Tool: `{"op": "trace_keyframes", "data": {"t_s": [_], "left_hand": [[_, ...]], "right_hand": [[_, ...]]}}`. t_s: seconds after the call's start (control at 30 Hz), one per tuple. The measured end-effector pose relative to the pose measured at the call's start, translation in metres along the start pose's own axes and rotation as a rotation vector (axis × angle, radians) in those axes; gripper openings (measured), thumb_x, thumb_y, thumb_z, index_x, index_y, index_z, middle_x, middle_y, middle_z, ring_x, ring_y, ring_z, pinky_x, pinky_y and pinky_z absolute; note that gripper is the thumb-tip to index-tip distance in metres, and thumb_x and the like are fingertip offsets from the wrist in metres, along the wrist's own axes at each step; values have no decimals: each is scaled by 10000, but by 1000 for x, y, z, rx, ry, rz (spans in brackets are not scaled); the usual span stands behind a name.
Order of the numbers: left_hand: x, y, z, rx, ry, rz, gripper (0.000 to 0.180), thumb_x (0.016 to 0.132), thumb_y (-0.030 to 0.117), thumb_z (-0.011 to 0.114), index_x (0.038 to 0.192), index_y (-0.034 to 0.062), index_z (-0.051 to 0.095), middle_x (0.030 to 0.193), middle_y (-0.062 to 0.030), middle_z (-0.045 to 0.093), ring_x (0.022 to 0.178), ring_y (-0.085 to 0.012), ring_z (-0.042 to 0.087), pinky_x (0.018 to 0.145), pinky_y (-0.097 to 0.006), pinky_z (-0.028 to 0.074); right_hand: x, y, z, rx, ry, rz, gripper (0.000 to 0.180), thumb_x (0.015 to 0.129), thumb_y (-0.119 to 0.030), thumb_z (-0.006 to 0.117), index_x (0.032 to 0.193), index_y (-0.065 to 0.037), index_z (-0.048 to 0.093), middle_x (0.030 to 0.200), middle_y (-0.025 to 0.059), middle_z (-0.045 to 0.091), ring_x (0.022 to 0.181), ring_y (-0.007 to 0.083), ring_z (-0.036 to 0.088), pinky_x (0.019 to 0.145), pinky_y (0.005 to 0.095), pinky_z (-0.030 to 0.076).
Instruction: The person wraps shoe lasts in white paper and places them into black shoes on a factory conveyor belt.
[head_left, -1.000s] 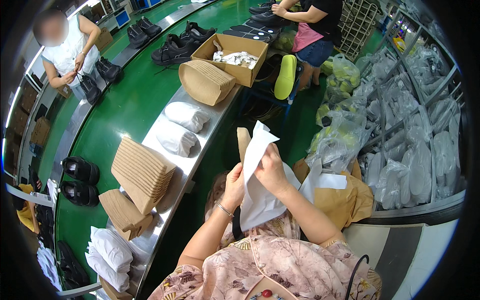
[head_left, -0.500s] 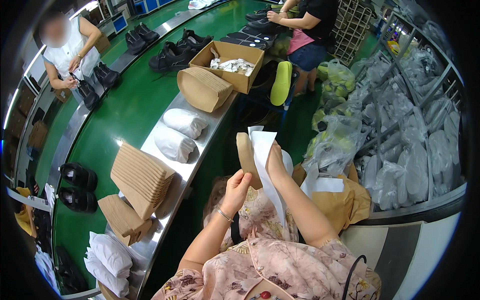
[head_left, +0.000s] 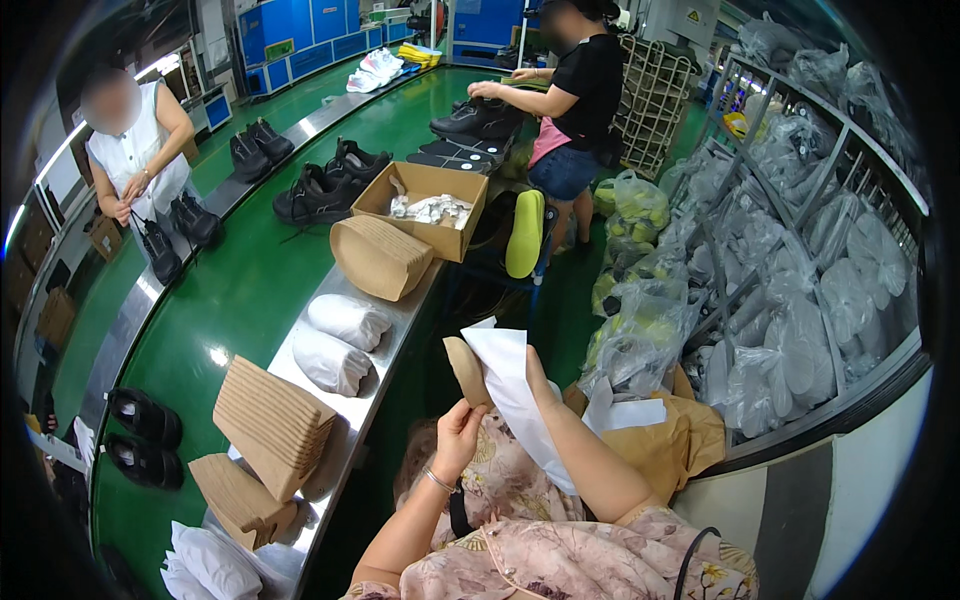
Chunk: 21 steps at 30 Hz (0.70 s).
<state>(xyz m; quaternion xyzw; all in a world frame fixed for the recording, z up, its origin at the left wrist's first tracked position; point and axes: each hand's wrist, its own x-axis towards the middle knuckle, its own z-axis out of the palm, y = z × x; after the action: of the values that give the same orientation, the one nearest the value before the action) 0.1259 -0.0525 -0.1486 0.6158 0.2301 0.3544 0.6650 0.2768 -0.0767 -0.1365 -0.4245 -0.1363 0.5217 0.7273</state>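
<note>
Metal ledge (head_left: 350, 412), stacked brown inserts (head_left: 270, 425), white bundles (head_left: 331, 362)

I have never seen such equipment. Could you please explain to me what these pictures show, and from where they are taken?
There is no machine arm here: these are a person's own bare hands. The camera sits on that person's head and looks down; its fisheye lens bends straight edges. The left hand pinches a curved brown piece. The right hand holds a white sheet beside it, its fingers partly hidden. On the metal ledge stand brown stacks, white bundles and an open cardboard box with crumpled paper inside. Black shoes stand on the green surface beyond. Two other people work nearby.
</note>
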Motion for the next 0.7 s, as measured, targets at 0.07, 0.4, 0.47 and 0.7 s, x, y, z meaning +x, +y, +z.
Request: {"op": "trace_keyframes", "data": {"t_s": [0.07, 0.4, 0.47, 0.7], "left_hand": [[1, 2, 1, 20, 3, 8, 87, 866, 10, 545, 922, -34, 593, 811, -36, 608, 765, -106, 528, 693, -243, 448], [6, 26, -3, -39, 1, -9, 172, 875, 39, 541, 1015, -49, 589, 899, -70, 634, 829, -124, 557, 747, -262, 461], [3, 19, -7, -20, -8, 6, 202, 877, 44, 536, 1050, -49, 583, 934, -79, 636, 861, -127, 560, 769, -268, 460], [12, 16, -7, -77, -99, 3, 232, 855, 20, 529, 1070, -48, 583, 943, -62, 638, 889, -127, 559, 782, -271, 460]], "right_hand": [[-2, -8, 1, -10, 37, 73, 518, 891, -491, 329, 1080, -71, 566, 931, 51, 587, 832, 165, 570, 720, 299, 482], [-12, -41, 29, -983, -423, -550, 368, 854, -106, 558, 1215, -50, 518, 1188, 84, 485, 908, 153, 551, 786, 251, 471], [-21, -55, 44, -1193, -444, -517, 575, 810, -187, 652, 1323, -65, 422, 1283, 91, 404, 1037, 182, 487, 838, 307, 447], [-2, -65, 44, -1340, -439, -613, 861, 719, -444, 711, 1373, -51, 313, 1305, 174, 422, 1163, 293, 438, 972, 371, 371]]}}
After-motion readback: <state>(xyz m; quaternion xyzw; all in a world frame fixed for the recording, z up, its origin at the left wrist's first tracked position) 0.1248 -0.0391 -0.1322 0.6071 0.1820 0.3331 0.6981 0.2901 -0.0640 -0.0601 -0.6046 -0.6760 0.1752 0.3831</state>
